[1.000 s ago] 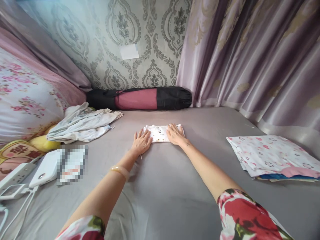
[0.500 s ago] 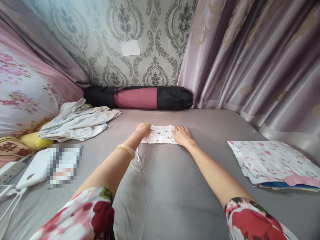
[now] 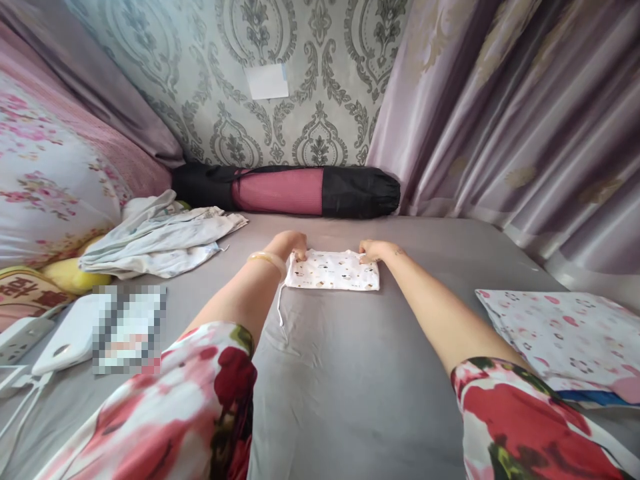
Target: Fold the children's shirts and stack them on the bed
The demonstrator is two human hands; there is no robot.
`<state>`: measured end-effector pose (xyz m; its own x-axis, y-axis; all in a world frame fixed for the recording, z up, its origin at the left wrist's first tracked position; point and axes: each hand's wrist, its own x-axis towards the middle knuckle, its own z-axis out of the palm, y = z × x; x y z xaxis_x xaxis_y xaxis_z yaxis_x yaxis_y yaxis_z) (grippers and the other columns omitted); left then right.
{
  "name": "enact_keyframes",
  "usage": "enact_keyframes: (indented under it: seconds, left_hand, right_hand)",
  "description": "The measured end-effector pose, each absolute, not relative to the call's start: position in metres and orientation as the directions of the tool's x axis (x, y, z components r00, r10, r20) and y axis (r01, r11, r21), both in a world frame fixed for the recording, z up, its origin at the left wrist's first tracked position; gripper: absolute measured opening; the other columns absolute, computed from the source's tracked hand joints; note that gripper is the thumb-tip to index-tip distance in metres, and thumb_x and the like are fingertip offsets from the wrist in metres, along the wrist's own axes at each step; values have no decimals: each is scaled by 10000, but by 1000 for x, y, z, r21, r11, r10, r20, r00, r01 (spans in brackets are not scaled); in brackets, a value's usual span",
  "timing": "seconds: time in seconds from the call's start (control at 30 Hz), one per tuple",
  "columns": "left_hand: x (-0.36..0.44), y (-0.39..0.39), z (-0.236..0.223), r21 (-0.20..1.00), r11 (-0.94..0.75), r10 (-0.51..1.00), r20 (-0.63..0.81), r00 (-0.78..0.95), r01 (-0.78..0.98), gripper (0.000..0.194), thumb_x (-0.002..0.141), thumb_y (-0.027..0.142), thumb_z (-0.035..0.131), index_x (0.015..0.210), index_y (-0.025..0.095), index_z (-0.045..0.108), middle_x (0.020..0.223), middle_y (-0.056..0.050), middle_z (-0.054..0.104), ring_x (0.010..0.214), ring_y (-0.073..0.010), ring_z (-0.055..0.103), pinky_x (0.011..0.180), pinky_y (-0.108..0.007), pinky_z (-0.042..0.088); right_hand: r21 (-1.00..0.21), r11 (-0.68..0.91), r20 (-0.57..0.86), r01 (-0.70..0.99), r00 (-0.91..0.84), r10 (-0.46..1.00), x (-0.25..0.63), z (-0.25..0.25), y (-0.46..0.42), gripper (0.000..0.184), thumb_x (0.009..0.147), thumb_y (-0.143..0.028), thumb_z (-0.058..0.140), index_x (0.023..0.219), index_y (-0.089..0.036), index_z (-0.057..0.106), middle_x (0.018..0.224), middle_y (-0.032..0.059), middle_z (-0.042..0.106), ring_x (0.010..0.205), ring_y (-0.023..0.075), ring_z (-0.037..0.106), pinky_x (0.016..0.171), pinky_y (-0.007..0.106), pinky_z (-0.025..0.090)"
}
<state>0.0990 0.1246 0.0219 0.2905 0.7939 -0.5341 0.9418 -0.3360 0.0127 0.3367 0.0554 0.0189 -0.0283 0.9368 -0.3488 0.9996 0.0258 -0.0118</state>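
A small white folded cloth (image 3: pixel 333 272) with a scattered dark and tan print lies flat on the grey bed sheet (image 3: pixel 380 373). From its left side a thin white string (image 3: pixel 281 310) trails onto the sheet. My left hand (image 3: pixel 294 244), below a pale bangle, bends down over the far left corner with its fingers closed at the edge. At the far right corner, my right hand (image 3: pixel 373 251) pinches the cloth between thumb and curled fingers. Parts of the fingertips on both hands are hidden.
Behind the cloth a black and pink rolled bag (image 3: pixel 277 192) rests against the wall. Crumpled pale clothing (image 3: pixel 165 240), a white device (image 3: pixel 75 333) and a power strip (image 3: pixel 25 340) are at left. A folded heart-print stack (image 3: pixel 565 333) lies at right.
Both hands have gone from lying flat on the cloth's sides to gripping its far corners. More of the print now shows. The view has shifted slightly.
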Motion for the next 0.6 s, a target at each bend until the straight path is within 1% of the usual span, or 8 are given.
enact_keyframes:
  seconds: [0.13,0.23,0.3,0.4,0.47,0.53,0.6]
  left_hand:
    - [97,131,24,15,-346,759,-584,289,938,685,520,443,810,1160,218,715,993,-99,750,930,-310,676,848,-365,514]
    - [96,126,25,12,-348,771,-565,293,938,698,541,447,805,1196,231,696,1053,-110,741,963,-322,670,853,-365,513]
    - [97,117,25,12,-347,789,-536,299,938,684,578,428,788,1224,230,677,1122,-120,722,989,-324,666,866,-365,510]
    - [97,96,26,21,-337,828,-468,307,941,616,663,347,730,1258,214,640,1231,-127,674,1024,-306,657,888,-359,502]
    - [94,81,28,31,-327,863,-396,312,945,555,714,283,680,1260,210,617,1267,-118,652,1065,-290,640,927,-374,479]
    - [90,68,34,46,-322,892,-319,320,946,473,748,246,642,1220,219,614,1256,-88,657,1094,-268,622,962,-390,451]
    - [86,59,44,68,-323,911,-247,330,944,386,767,238,626,1152,226,623,1218,-56,673,1087,-243,615,958,-379,440]
  right_hand:
    - [19,29,-399,999,-19,917,334,19,69,362,658,-265,836,996,-182,734,910,78,728,793,227,681,695,302,517]
    - [26,11,-421,1000,1,907,331,15,74,364,641,-264,839,983,-188,740,887,74,731,821,246,691,720,327,532]
    - [13,-1,-409,1000,6,912,329,13,71,364,656,-244,824,1003,-182,733,948,90,730,879,261,690,747,338,533]
    - [-39,2,-332,999,-15,943,330,12,52,362,718,-184,764,1073,-164,702,1137,136,689,1050,268,649,828,313,505]
    - [-93,21,-257,995,-44,965,333,12,35,363,780,-183,704,1141,-177,662,1238,131,645,1132,243,606,858,277,477]
    - [-149,38,-183,988,-65,981,339,14,20,344,842,-221,642,1184,-200,620,1269,104,628,1135,213,593,843,252,462]
    - [-194,49,-121,980,-73,990,346,20,9,300,872,-256,606,1169,-208,606,1238,83,641,1078,199,604,802,242,453]
